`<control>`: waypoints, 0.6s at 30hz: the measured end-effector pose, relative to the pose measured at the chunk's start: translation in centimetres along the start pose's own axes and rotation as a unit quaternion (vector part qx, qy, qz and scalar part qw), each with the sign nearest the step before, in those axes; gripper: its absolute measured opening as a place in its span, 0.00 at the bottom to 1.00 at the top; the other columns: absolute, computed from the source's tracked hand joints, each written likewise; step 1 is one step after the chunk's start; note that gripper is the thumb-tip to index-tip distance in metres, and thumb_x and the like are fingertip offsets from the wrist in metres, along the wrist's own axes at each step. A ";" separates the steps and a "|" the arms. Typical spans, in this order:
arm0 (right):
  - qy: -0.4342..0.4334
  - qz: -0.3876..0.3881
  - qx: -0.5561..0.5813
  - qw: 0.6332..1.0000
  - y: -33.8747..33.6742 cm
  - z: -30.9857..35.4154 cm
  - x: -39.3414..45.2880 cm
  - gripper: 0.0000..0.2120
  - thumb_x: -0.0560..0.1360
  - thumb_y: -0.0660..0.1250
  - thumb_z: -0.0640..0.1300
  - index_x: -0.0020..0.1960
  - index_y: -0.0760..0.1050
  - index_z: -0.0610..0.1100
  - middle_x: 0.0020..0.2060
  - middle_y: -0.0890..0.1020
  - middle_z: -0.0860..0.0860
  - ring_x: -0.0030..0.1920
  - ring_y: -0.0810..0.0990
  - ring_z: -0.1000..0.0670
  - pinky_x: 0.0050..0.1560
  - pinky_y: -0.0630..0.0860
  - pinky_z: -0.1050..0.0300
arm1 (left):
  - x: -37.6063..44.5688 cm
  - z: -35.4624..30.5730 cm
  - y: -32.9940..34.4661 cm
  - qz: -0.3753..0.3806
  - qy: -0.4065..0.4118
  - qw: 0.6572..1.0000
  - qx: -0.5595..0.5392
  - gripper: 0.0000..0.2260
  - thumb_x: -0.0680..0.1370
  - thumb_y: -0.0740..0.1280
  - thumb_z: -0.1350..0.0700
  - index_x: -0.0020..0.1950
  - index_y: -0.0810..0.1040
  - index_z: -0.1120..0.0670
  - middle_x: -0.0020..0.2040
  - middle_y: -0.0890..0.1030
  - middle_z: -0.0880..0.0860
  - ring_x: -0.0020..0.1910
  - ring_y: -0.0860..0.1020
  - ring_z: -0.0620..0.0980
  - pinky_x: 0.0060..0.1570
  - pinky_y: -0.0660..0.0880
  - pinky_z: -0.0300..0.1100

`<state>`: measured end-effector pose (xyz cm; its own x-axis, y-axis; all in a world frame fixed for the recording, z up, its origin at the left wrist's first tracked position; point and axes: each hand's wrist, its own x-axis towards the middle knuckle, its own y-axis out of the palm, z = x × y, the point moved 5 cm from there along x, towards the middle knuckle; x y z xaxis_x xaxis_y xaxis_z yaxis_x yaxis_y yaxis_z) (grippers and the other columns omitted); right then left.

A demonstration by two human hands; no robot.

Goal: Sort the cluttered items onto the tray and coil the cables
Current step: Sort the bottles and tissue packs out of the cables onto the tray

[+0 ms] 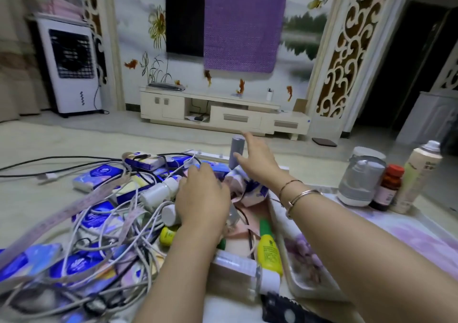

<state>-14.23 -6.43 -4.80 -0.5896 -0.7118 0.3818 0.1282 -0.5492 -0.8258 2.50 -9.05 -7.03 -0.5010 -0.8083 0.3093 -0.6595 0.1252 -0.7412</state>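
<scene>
While the left hand (202,196) rests curled-down on the clutter, grip unclear, the right hand (257,160) holds nothing, its fingers spread beside the upright grey bottle (236,152), which stands just left of its fingertips, so right is nearer, with 1 tray (301,288) near-right.

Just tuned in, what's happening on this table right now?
A person is sorting a cluttered pile. The left hand rests on the heap of white cables and tissue packs, beside a small white bottle. The right hand reaches, fingers open, toward an upright grey cylinder. The tray lies to the right.
</scene>
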 end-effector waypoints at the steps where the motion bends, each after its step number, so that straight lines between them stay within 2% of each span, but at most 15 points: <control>1: 0.005 -0.008 0.001 1.000 0.4 0.3 0.2 0.29 0.77 0.64 0.47 0.75 0.58 0.47 0.68 0.70 0.45 0.68 0.67 0.43 0.67 0.65 0.44 | 0.0 0.0 0.3 0.025 -0.008 0.999 0.045 0.20 0.77 0.63 0.46 0.64 0.68 0.56 0.64 0.70 0.57 0.61 0.72 0.59 0.53 0.71 0.50; 3: 0.013 -0.045 -0.003 0.999 0.6 0.7 0.0 0.27 0.77 0.64 0.45 0.73 0.60 0.45 0.66 0.72 0.44 0.66 0.68 0.42 0.65 0.66 0.46 | -0.2 0.0 0.9 0.065 -0.021 0.991 0.112 0.29 0.75 0.64 0.40 0.68 0.61 0.57 0.65 0.71 0.58 0.62 0.73 0.58 0.49 0.70 0.47; 6: 0.017 -0.123 0.019 0.992 0.3 0.6 -1.1 0.18 0.75 0.63 0.42 0.64 0.68 0.42 0.59 0.73 0.43 0.62 0.68 0.42 0.61 0.67 0.51 | -0.1 0.1 1.3 0.075 -0.026 0.991 0.112 0.30 0.75 0.64 0.40 0.67 0.60 0.58 0.60 0.78 0.57 0.59 0.77 0.57 0.43 0.66 0.44; 8: 0.024 -0.132 0.034 0.990 0.2 0.2 -2.0 0.11 0.74 0.63 0.43 0.56 0.72 0.44 0.55 0.74 0.45 0.60 0.68 0.43 0.57 0.66 0.54 | -0.1 0.0 1.0 0.055 -0.021 0.996 0.069 0.29 0.75 0.64 0.41 0.66 0.60 0.58 0.58 0.78 0.56 0.57 0.77 0.57 0.43 0.66 0.45; 10: 0.047 -0.094 0.094 0.990 -0.1 -0.1 -2.6 0.05 0.76 0.63 0.47 0.50 0.74 0.47 0.51 0.78 0.47 0.57 0.72 0.45 0.56 0.67 0.56 | -0.3 -0.2 0.7 0.037 -0.016 0.999 0.000 0.27 0.74 0.66 0.44 0.64 0.61 0.57 0.56 0.79 0.55 0.56 0.77 0.58 0.43 0.69 0.46; 12: 0.075 -0.014 0.237 0.969 -0.7 0.2 -3.5 0.12 0.79 0.61 0.53 0.49 0.76 0.44 0.48 0.82 0.47 0.52 0.78 0.48 0.54 0.73 0.57 | -0.4 -0.3 0.5 0.041 -0.012 0.996 -0.081 0.26 0.72 0.69 0.47 0.63 0.62 0.55 0.54 0.80 0.52 0.55 0.78 0.57 0.46 0.73 0.47; 14: 0.068 0.049 0.324 0.943 -2.1 0.9 -4.7 0.19 0.80 0.58 0.57 0.49 0.78 0.42 0.44 0.82 0.49 0.44 0.79 0.53 0.47 0.73 0.62 | -0.4 -0.6 0.6 0.047 0.003 0.988 -0.150 0.27 0.69 0.74 0.49 0.62 0.66 0.53 0.55 0.81 0.50 0.55 0.78 0.54 0.51 0.75 0.48; 16: 0.025 0.079 0.332 0.940 -3.6 1.0 -6.2 0.19 0.79 0.60 0.56 0.46 0.78 0.41 0.40 0.81 0.50 0.40 0.77 0.56 0.46 0.72 0.64 | -0.7 -1.5 0.9 0.049 0.038 0.978 -0.201 0.23 0.68 0.76 0.52 0.58 0.72 0.51 0.53 0.81 0.48 0.53 0.79 0.50 0.53 0.76 0.49; 18: 0.001 0.087 0.343 0.935 -4.7 0.3 -7.4 0.14 0.77 0.66 0.50 0.50 0.80 0.39 0.44 0.83 0.50 0.42 0.79 0.59 0.45 0.74 0.68 | -1.2 -2.8 1.3 0.056 0.074 0.967 -0.235 0.18 0.67 0.75 0.54 0.54 0.75 0.50 0.50 0.81 0.45 0.51 0.79 0.46 0.51 0.77 0.49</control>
<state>-10.18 1.29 -3.64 -0.5138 -0.8160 0.2649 0.7036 -0.5774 -0.4141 0.68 -6.26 -6.72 -0.6366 -0.6869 0.3506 -0.7605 0.4838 -0.4332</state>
